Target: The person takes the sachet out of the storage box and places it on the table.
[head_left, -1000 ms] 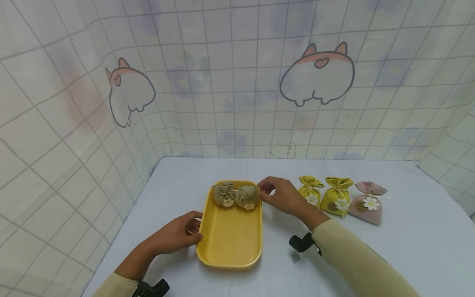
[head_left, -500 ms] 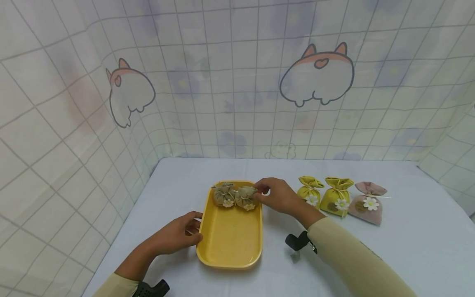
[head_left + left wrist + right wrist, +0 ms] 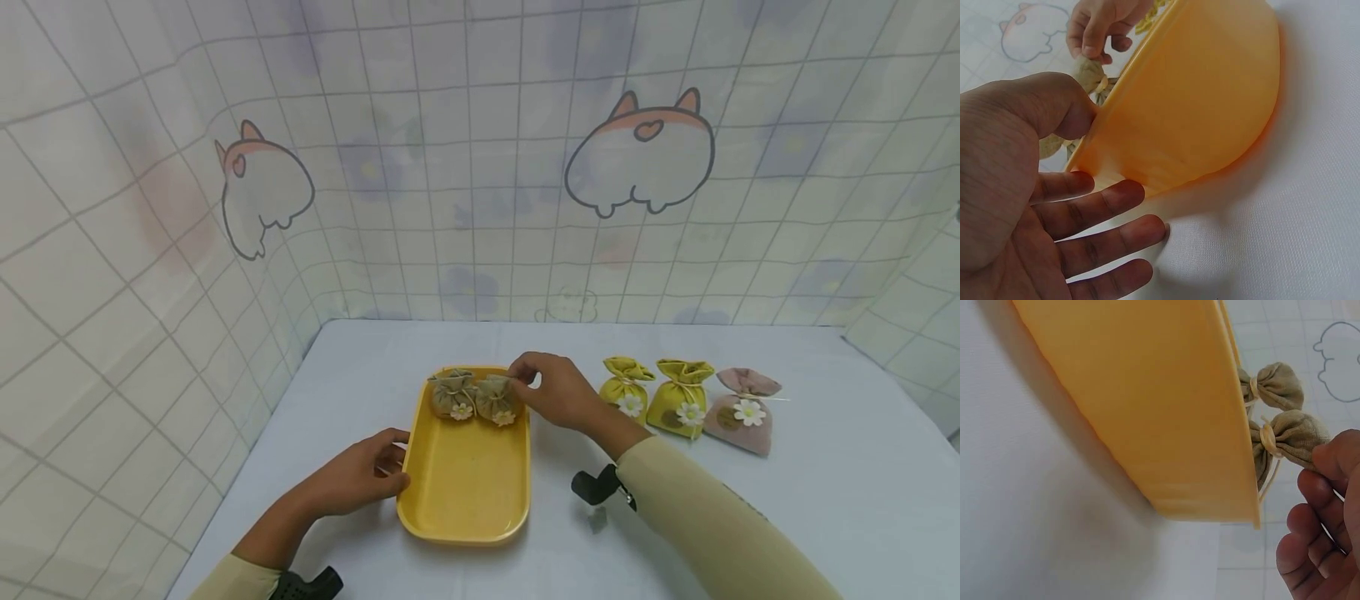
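A yellow tray [image 3: 465,479] lies on the table with two grey-green drawstring pouches at its far end, each bearing a small flower. My right hand [image 3: 558,392] pinches the gathered top of the right pouch [image 3: 497,400] between thumb and index finger; the right wrist view shows this pouch [image 3: 1297,436] sitting above the tray wall. Beside it, the left pouch [image 3: 453,396] stands untouched. At the tray's left side, my left hand [image 3: 360,472] holds the rim, thumb over the edge and fingertips [image 3: 1124,194] against or near the outer wall.
Right of the tray stand two yellow-green pouches [image 3: 626,390] [image 3: 681,400] and a pink pouch [image 3: 742,412], all with white flowers. The white-covered table [image 3: 825,500] meets a hanging grid-patterned cloth [image 3: 487,208] at the back and left.
My right hand has shifted slightly left from the tray's right rim onto the top of the right grey-green pouch and now pinches it. The left hand and tray have stayed in place.
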The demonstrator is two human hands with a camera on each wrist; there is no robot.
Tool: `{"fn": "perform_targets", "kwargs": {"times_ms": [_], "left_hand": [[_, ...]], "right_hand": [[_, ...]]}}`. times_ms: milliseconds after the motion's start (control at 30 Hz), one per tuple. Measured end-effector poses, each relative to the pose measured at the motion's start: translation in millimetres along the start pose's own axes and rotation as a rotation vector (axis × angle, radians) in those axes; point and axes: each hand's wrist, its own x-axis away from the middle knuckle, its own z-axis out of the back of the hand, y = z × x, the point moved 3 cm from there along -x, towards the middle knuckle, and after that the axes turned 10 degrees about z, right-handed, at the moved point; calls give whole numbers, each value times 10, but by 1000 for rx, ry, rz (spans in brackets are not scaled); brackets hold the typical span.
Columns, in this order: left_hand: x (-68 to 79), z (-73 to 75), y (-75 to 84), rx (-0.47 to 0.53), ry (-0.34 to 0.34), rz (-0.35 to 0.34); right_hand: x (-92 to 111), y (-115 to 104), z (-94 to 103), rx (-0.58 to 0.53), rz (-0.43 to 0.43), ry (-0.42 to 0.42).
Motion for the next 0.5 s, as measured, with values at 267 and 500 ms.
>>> {"fn": "perform_targets", "kwargs": {"times_ms": [267,500], "left_hand": [[0,0,-1,7,-3,-4],[-3,0,-9,7,-2,-17]], "right_hand": [[-41,-38,37,14,24,13],[-55,-88,100,10,35,50]]}}
